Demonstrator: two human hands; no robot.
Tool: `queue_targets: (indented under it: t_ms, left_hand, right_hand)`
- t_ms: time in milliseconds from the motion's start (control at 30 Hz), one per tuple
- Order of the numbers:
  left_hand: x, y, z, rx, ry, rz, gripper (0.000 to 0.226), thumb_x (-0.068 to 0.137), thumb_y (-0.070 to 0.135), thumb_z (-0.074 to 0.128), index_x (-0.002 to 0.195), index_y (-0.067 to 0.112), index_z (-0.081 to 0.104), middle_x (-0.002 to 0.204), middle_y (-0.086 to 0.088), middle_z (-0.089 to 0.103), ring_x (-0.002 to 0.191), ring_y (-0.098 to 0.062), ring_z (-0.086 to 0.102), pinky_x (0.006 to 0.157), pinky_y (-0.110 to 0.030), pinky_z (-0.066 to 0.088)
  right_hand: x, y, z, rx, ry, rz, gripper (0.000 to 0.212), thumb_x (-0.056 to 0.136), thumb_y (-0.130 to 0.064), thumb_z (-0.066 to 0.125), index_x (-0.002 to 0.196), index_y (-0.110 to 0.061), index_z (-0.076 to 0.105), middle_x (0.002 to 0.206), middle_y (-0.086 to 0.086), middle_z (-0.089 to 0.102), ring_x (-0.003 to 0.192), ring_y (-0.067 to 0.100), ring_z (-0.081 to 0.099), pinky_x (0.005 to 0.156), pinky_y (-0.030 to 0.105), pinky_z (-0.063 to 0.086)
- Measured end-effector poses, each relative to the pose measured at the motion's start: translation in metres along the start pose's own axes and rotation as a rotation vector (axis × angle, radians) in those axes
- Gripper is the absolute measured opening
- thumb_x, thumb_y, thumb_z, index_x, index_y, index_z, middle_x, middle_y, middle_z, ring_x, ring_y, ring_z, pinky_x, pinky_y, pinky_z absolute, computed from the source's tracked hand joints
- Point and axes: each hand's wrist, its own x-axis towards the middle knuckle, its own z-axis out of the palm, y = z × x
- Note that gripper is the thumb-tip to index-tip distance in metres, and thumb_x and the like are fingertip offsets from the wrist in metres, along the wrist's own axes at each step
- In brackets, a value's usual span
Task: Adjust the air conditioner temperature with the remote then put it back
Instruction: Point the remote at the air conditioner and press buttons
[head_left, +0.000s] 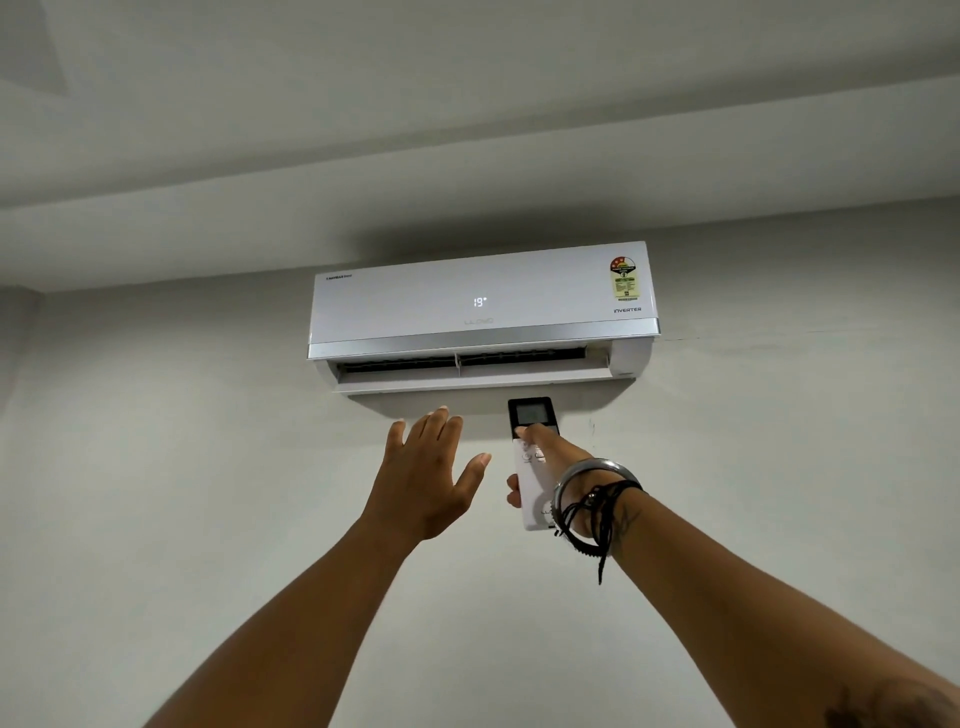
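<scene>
A white wall air conditioner (483, 306) hangs high on the wall, its front display reading 19 and its lower flap open. Just below it I hold up a white remote (531, 415) with a dark screen at its top end, pointed at the unit. My right hand (553, 454) is shut around the remote, the thumb lying on its buttons under the screen. A steel bangle and black threads circle that wrist. My left hand (428, 467) is raised beside the remote on its left, fingers spread, holding nothing and apart from the remote.
A plain grey wall (182, 441) surrounds the unit, and the ceiling (467, 104) steps down in ledges right above it. A room corner shows at the far left.
</scene>
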Motion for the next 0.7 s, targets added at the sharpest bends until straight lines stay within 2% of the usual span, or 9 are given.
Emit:
queue_targets:
  t_ms: [100,233,400,700]
  left_hand:
    - [-0.002,-0.002,-0.001,0.010,0.001,0.000,0.066,0.092,0.059,0.025,0.136,0.014,0.043,0.151,-0.010,0.041,0.138,-0.025,0.036,0.116,-0.049,0.017]
    - [-0.002,-0.006,-0.004,0.021,0.002,-0.001,0.065,0.092,0.059,0.025,0.135,0.014,0.044,0.150,-0.010,0.041,0.137,-0.025,0.038,0.115,-0.048,0.018]
    - [0.000,-0.008,-0.007,0.035,0.012,-0.001,0.064,0.091,0.058,0.027,0.134,0.013,0.045,0.148,-0.011,0.044,0.136,-0.026,0.039,0.115,-0.050,0.019]
    - [0.000,-0.005,-0.009,0.038,0.028,0.014,0.066,0.091,0.058,0.027,0.134,0.012,0.045,0.147,-0.011,0.045,0.136,-0.027,0.040,0.115,-0.050,0.020]
  right_hand:
    - [-0.001,0.001,0.000,0.016,-0.010,-0.009,0.035,0.083,-0.040,0.060,0.100,-0.010,0.059,0.062,0.012,0.074,0.051,0.029,0.072,0.051,0.027,0.053]
    - [-0.003,0.001,0.000,0.039,-0.032,-0.051,0.029,0.083,-0.033,0.060,0.103,-0.011,0.057,0.067,0.017,0.074,0.055,0.034,0.071,0.050,0.029,0.055]
    - [-0.006,-0.004,-0.002,0.092,-0.054,-0.045,0.025,0.085,-0.025,0.053,0.098,-0.004,0.058,0.068,0.019,0.074,0.054,0.035,0.071,0.061,0.033,0.050]
    - [-0.013,-0.005,-0.004,0.085,-0.026,-0.086,0.028,0.091,-0.021,0.050,0.108,-0.001,0.057,0.068,0.019,0.074,0.053,0.033,0.071,0.060,0.033,0.051]
